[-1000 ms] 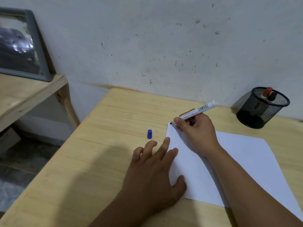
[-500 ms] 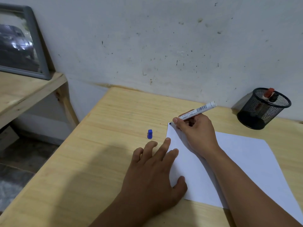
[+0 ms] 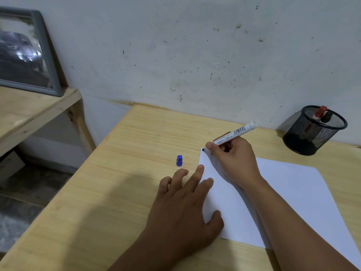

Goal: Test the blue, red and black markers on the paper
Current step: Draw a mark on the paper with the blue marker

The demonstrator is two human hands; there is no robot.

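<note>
A white sheet of paper [image 3: 293,196] lies on the wooden table [image 3: 121,192]. My right hand [image 3: 232,159] grips a white-barrelled blue marker [image 3: 234,133], its blue tip touching the paper's far left corner. My left hand [image 3: 183,208] lies flat with fingers spread, pressing the paper's left edge. The marker's blue cap [image 3: 179,160] stands on the table just beyond my left fingertips. A red-capped marker [image 3: 320,112] and a black-capped marker [image 3: 327,117] stick up from a black mesh pen cup [image 3: 312,132] at the far right by the wall.
A white scuffed wall runs along the table's far edge. A lower wooden shelf [image 3: 29,114] at the left carries a grey-framed picture [image 3: 25,53]. Grey floor shows below the table's left edge.
Both hands hold nearly the same pose; the marker tip stays at the paper's corner. The view has shifted only slightly.
</note>
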